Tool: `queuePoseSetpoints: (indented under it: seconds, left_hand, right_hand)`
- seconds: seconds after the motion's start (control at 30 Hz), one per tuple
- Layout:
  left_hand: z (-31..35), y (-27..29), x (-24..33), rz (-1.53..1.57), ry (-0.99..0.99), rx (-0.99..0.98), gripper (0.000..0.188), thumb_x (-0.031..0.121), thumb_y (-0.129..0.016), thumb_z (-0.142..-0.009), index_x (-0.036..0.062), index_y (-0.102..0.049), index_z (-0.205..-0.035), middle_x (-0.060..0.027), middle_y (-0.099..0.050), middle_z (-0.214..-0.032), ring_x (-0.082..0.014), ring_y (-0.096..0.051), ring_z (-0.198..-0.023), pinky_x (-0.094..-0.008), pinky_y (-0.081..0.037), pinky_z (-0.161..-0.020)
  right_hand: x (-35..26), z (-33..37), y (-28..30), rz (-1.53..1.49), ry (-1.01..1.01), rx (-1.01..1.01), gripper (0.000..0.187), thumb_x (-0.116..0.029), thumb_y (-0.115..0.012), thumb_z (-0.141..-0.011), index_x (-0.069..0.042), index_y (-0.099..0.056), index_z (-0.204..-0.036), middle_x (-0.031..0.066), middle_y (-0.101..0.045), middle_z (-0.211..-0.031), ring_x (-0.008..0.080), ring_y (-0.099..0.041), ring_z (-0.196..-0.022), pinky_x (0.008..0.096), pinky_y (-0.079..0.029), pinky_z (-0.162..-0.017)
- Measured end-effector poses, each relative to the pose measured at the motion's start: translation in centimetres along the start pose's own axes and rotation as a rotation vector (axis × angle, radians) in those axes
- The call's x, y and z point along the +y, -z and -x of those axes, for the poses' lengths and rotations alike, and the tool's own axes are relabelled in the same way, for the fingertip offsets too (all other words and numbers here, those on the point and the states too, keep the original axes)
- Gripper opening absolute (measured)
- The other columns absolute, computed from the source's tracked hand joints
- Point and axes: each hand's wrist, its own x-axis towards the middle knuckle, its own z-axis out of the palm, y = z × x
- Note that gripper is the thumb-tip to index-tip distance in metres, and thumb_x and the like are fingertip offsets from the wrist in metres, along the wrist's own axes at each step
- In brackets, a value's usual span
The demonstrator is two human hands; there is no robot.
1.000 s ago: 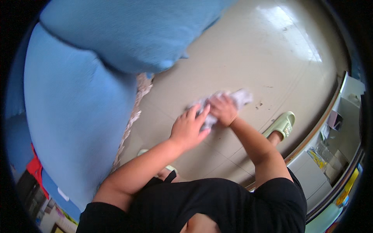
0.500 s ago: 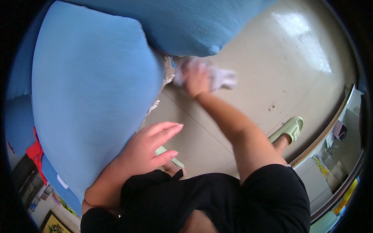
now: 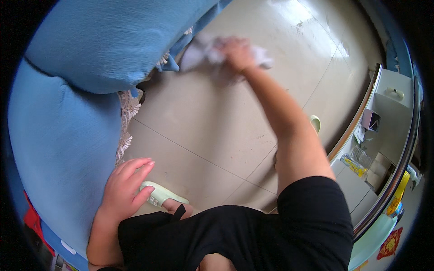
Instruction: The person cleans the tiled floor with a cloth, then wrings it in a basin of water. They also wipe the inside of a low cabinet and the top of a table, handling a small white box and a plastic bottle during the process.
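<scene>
A pale, whitish cloth (image 3: 199, 53) lies bunched on the tiled floor (image 3: 226, 131), close to the hanging corner of a blue sofa cover (image 3: 108, 40). My right hand (image 3: 237, 54) presses on this cloth with the arm stretched far forward; motion blurs its fingers. Nearer to me, my left hand (image 3: 129, 185) is raised beside the sofa, thumb apart from the fingers, with nothing in it. Below it shows a light green slipper (image 3: 158, 193) on my foot.
Lace trim (image 3: 126, 122) edges the sofa's lower side. A second green slipper (image 3: 315, 123) is partly hidden behind my right arm. Along the right stands a low cabinet (image 3: 352, 117) with a glass-like top, a clear bottle and small boxes. Small dark specks mark the floor.
My view has swung to the right, so the sofa sits farther left and more floor shows. The right hand has moved the cloth farther forward across the floor. My left hand stays empty.
</scene>
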Motion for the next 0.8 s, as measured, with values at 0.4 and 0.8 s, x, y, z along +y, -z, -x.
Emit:
queuePoseSetpoints:
  seconds: [0.4,0.8]
  left_hand:
    - [-1.0,-0.6,0.4,-0.059,-0.023,-0.080,0.047,0.014,-0.065,-0.071,0.0022,-0.055,-0.115,-0.0152,-0.053,-0.117,-0.0337,-0.052,-0.107,-0.0407,-0.041,-0.091]
    - [-0.3,-0.6,0.3,-0.146,-0.092,0.015,0.045,0.015,-0.065,-0.073,0.0026,-0.055,-0.115,-0.0122,-0.053,-0.115,-0.0300,-0.052,-0.105,-0.0397,-0.041,-0.088]
  right_hand:
    - [14.5,22.2,2.0,0.104,-0.539,-0.057,0.073,-0.005,-0.058,-0.072,-0.030,-0.036,-0.136,0.0167,-0.039,-0.133,0.0379,-0.045,-0.113,0.0397,-0.040,-0.096]
    - [-24.0,34.0,-4.5,-0.722,0.414,-0.699,0.038,-0.025,-0.061,-0.075,-0.024,-0.059,-0.113,0.0138,-0.051,-0.117,0.0356,-0.053,-0.102,0.0455,-0.049,-0.079]
